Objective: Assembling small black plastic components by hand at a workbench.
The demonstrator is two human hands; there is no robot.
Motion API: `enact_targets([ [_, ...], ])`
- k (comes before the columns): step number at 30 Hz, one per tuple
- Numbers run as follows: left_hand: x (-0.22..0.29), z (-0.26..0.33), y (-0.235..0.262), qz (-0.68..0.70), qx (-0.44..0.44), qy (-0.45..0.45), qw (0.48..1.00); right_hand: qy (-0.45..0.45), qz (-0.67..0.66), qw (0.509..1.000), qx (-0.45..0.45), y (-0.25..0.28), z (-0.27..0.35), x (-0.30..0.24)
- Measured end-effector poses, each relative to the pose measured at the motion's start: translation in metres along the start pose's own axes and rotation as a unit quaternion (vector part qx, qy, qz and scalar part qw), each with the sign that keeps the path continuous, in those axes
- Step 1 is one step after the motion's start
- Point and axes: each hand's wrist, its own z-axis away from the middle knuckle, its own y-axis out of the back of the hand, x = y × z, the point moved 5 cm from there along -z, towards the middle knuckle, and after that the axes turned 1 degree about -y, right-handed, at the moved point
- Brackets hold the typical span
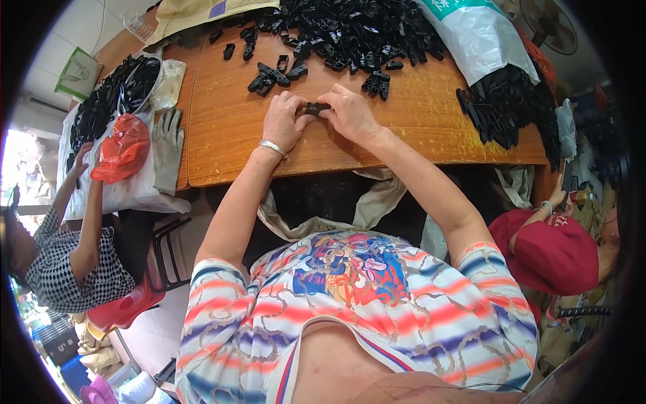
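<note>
In front of me, over the wooden table, both hands pinch one small black plastic clip. My left hand, with a bracelet at the wrist, grips its left end between thumb and fingers. From the other side, my right hand is closed on the right end. Fingertips cover much of the clip, so its details are hidden. Just beyond my left hand lies a small group of black clips. Another few clips lie past my right hand, near a large heap of black clips.
The wooden table carries a white sack spilling black parts at the right. Leftward are a red plastic bag, a grey glove and a co-worker's hand. A person in a red cap sits at the right.
</note>
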Motion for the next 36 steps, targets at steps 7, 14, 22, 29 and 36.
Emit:
enact_targets([
  [7, 0.002, -0.002, 0.002, 0.006, -0.013, -0.004, 1.000, -0.029, 0.035, 0.997, -0.054, -0.003, -0.006, 0.007],
  [14, -0.008, -0.018, -0.004, -0.004, -0.122, 0.148, 0.981, -0.045, 0.051, 0.995, -0.067, -0.007, 0.001, 0.000],
  [22, -0.029, -0.007, 0.021, 0.064, 0.033, 0.130, 0.989, -0.020, 0.002, 0.995, -0.095, 0.005, 0.060, -0.040],
  [29, -0.045, -0.027, 0.042, -0.257, 0.080, 0.095, 0.958, 0.032, -0.027, 0.984, -0.173, -0.035, 0.158, -0.053],
  [36, -0.052, -0.028, 0.033, -0.238, 0.063, 0.113, 0.963, 0.090, -0.001, 0.994, -0.060, 0.022, 0.108, -0.041],
])
